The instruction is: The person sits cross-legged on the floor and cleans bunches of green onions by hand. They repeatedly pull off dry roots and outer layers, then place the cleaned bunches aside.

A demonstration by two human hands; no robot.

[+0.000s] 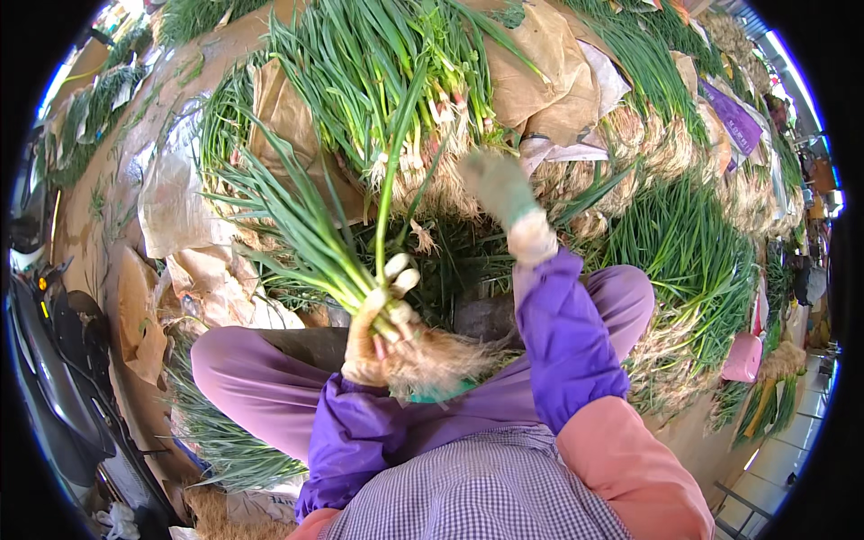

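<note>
A small bunch of green onions or young garlic plants (pixel 307 229) is in my gloved left hand (pixel 368 331), leaves fanned up and to the left. Its pale, bushy roots (pixel 439 358) hang out to the right of my fist. One single stalk (pixel 386 209) stands upright from the thumb side. My right hand (pixel 501 192), in a green-and-white glove, is blurred by motion beside the root ends of a large green pile (pixel 378 81); its fingers and anything in them cannot be made out. A loose rooted stalk (pixel 422 236) hangs just in front of the pile.
Brown paper or sacking (pixel 540 74) lies across the bundles ahead. More rooted bundles (pixel 682 243) are heaped at my right, near a pink plastic object (pixel 741 358). Crumpled wrapping (pixel 209 277) lies to the left. A dark motorbike (pixel 64 378) stands at the far left.
</note>
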